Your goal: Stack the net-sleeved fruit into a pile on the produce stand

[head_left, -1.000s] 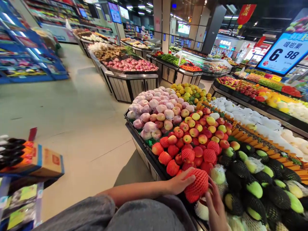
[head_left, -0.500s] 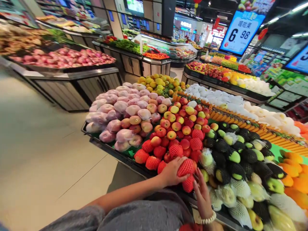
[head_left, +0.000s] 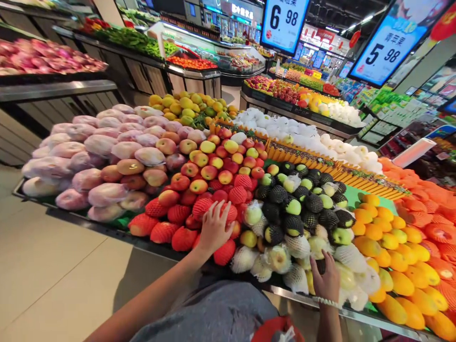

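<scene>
My left hand (head_left: 214, 229) rests with fingers spread on a red-netted apple (head_left: 231, 212), among red and yellow apples (head_left: 198, 186). Just below it, close to the front edge, lies another red-netted apple (head_left: 224, 252). Over to the right, my right hand (head_left: 326, 279), a pale coiled band at its wrist, hovers or rests with fingers apart over fruit in white foam nets (head_left: 298, 247). A dark-netted piece of fruit shows between its thumb and fingers; whether they touch it I cannot tell. Green apples in black nets (head_left: 314, 203) lie beyond this hand.
Wrapped pink apples (head_left: 103, 145) fill the stand's left end, and yellow mangoes (head_left: 401, 263) lie to the right. A low orange fence (head_left: 302, 156) runs behind the fruit. Price screens (head_left: 388, 47) hang overhead. A stand of red onions (head_left: 39, 59) is at far left.
My hands have come apart. The left let go of a red-netted apple and lies over the pile; the right moved to the white-netted fruit. The view has swung right.
</scene>
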The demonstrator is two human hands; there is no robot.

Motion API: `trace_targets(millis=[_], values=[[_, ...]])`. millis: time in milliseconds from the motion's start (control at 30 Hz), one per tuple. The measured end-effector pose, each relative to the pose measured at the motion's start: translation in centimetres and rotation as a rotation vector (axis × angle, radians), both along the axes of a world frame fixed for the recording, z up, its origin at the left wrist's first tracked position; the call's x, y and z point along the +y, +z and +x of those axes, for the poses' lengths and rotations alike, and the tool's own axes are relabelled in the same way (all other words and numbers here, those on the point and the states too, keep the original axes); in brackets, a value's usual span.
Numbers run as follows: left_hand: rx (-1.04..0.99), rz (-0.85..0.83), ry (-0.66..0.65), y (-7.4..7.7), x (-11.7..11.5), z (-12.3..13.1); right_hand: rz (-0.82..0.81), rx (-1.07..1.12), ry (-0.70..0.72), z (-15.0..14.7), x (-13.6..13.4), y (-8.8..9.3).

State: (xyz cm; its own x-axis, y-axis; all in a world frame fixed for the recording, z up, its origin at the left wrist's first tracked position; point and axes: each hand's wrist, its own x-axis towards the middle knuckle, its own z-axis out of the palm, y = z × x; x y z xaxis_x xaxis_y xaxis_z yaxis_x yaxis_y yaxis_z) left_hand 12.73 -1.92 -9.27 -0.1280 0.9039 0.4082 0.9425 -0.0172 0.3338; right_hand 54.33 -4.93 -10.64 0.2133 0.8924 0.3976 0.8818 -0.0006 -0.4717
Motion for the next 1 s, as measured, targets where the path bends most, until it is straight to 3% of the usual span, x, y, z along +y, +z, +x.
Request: trace_targets(millis=[100, 200, 333, 433, 633, 767, 900, 1000], values=[[-0.055, 0.113, -0.049, 0.3, 0.2, 5.5, 0.032, -0.058, -0.006, 5.0, 0.0, -0.2], [-0.114, 0.121, -0.155, 0.6, 1.2, 12.2, 0.087, -0.118, -0.027, 9.3, 0.3, 0.4], [-0.149, -0.061, -0.262, 0.8, 3.1, 20.3, 0.097, -0.143, -0.079, 13.7, 0.7, 1.2], [-0.151, -0.246, -0.276, 0.7, 4.8, 24.1, 0.061, -0.114, -0.110, 16.0, 0.9, 1.0], [-0.286, -0.371, -0.162, 0.4, 7.2, 25.7, 0.031, -0.088, -0.071, 18.2, 1.8, 0.0], [-0.383, -0.334, -0.165, 0.7, 7.5, 25.0, 0.145, -0.023, 0.009, 17.2, 2.5, 1.6], [-0.605, -0.219, -0.192, 1.3, 6.8, 24.5, 0.267, 0.132, 0.225, 13.3, 2.5, 4.5], [-0.885, -0.112, -0.220, 1.7, 5.5, 25.2, 0.194, 0.247, 0.579, 8.7, 2.1, 6.1]])
